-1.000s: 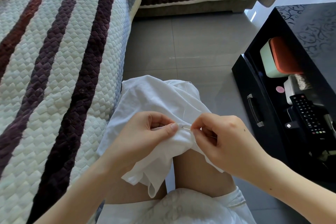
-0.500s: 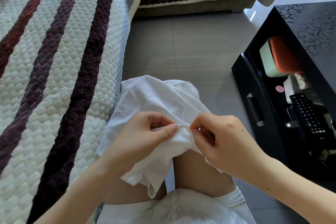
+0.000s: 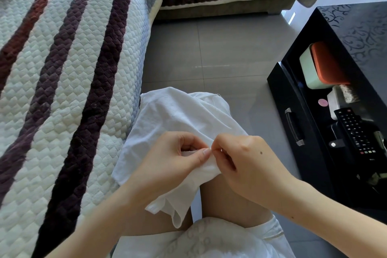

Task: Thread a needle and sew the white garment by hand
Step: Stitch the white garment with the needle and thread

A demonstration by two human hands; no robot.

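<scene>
Left hand: my left hand comes in from the lower left, forearm slanting up toward the middle. The fingers are curled in and the thumb lies flat along a fold, clamping the cloth against them.

Right hand: my right hand enters from the lower right with its back turned up. Thumb and forefinger tips are pressed together at the edge of the fold, touching the tip of my left thumb. The other fingers are tucked under.

Needle: I cannot make it out. It is either hidden in the pinch or too fine to see.

Garment, place: the white garment is draped over my knees, just beside the quilted sofa cover, with both hands meeting on it near its middle.

Garment, axis: its length runs away from me, from a loose corner hanging between my thighs out over the knees. The pinched fold runs crosswise, from one hand to the other.

Thread: a thin loose strand shows at the far edge.

Right side: an open black drawer holds a remote control.
</scene>
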